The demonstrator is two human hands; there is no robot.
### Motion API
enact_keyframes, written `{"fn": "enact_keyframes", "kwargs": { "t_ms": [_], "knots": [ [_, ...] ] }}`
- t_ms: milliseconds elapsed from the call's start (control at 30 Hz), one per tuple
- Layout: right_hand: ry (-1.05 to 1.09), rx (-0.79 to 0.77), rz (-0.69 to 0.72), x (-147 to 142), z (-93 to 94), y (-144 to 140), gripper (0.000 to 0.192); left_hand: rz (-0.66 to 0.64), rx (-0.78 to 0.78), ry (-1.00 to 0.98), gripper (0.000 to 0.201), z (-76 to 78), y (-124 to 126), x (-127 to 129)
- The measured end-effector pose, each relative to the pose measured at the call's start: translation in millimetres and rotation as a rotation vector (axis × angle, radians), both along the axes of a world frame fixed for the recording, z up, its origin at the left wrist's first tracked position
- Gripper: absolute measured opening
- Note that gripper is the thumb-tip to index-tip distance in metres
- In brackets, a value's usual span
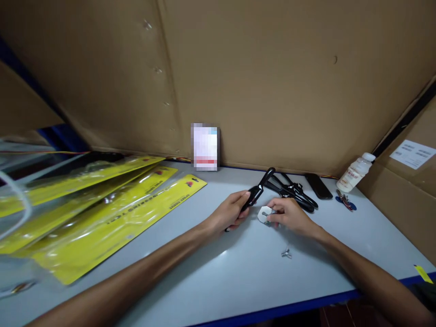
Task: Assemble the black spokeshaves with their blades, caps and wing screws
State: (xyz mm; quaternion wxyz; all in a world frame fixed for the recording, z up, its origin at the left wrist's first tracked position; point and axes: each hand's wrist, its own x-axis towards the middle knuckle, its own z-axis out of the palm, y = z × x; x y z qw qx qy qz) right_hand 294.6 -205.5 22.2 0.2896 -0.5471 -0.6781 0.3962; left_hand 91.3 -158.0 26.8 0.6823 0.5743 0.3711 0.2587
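Note:
My left hand point(235, 210) is closed around a glossy black handle point(256, 194), its curved end pointing up and away. In my right hand point(291, 214), a small whitish angular plate point(262, 214) with a slot is pinched between thumb and fingers. The plate is held just right of the black handle, apart from it. A small metal wing nut point(286, 254) lies on the table below my right hand. Beyond that hand rest several more black handles point(299, 200), partly overlapping one another.
Yellow cards in clear plastic packaging point(136, 227) cover the table's left side. A lit screen point(205, 147) leans on the cardboard wall point(259, 91). At right are a black phone point(318, 186), a white bottle point(355, 173) and a keyring with keys point(345, 200). The grey table point(204, 281) has a blue edge.

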Motion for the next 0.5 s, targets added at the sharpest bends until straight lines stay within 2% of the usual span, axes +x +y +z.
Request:
{"fn": "enact_keyframes", "kwargs": {
  "t_ms": [133,233,400,500],
  "knots": [
    [0.111,-0.110,-0.073,-0.7,8.5,-6.3,0.018,-0.008,0.027,0.032,0.033,-3.2,-6.6,3.1],
    [0.253,-0.128,-0.083,-3.3,11.1,-8.4,0.024,-0.051,0.080,0.027,0.035,-6.4,-8.7,4.2],
    [0.446,-0.123,-0.037,-3.7,6.8,-6.8,0.031,-0.101,0.094,-0.006,0.037,-8.9,-8.0,4.5],
    [0.518,-0.137,-0.039,-3.5,3.7,-6.0,0.030,-0.177,0.093,-0.008,0.038,-9.4,-7.6,5.1]
  ]
}}
